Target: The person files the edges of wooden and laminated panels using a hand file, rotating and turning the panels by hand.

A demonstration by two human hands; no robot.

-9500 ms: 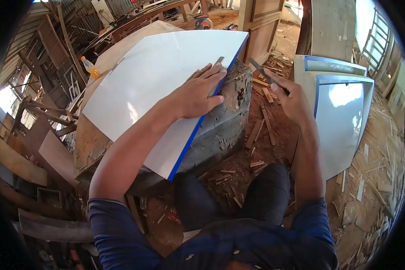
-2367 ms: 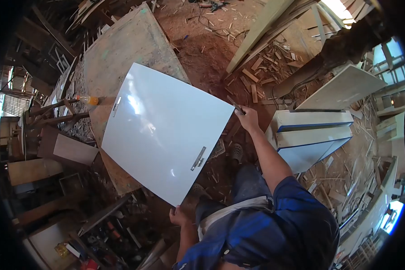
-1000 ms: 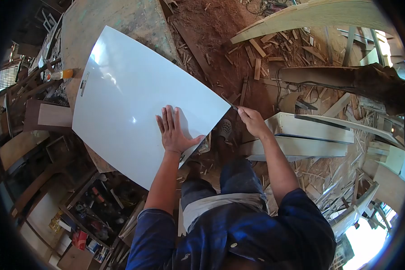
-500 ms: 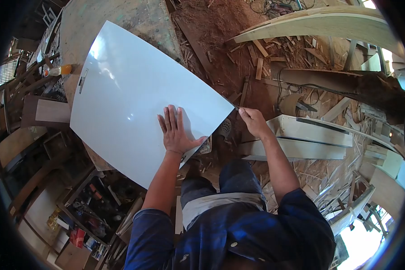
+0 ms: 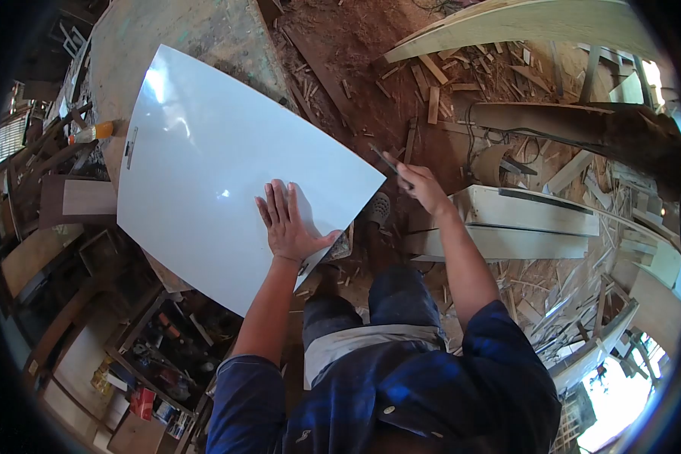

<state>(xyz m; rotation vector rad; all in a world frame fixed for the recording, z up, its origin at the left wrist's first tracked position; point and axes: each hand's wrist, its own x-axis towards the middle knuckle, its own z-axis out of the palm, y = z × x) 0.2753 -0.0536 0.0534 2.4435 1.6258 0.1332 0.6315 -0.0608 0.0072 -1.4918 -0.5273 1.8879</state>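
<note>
A large glossy white panel (image 5: 197, 197) with curved sides lies over the workbench (image 5: 181, 26). My left hand (image 5: 289, 231) rests flat on it near the right part, fingers stretched and thumb out toward the lower edge. My right hand (image 5: 425, 189) is closed around a slim dark tool (image 5: 384, 159) that looks like a file. The tool points up and left, just beyond the panel's right corner; whether it touches the edge I cannot tell. A small metal fitting (image 5: 131, 147) sits at the panel's left edge.
Pale wooden box-shaped pieces (image 5: 522, 227) stand right of my legs. A curved wooden piece (image 5: 522, 30) spans the upper right. Offcuts (image 5: 433, 102) litter the reddish floor. A bottle with an orange part (image 5: 92, 132) and a dark tool tray (image 5: 166, 340) are at left.
My right hand has turned and drawn slightly back from the panel's corner, so more of the tool shows, now angled upward. My left hand stays flat on the panel.
</note>
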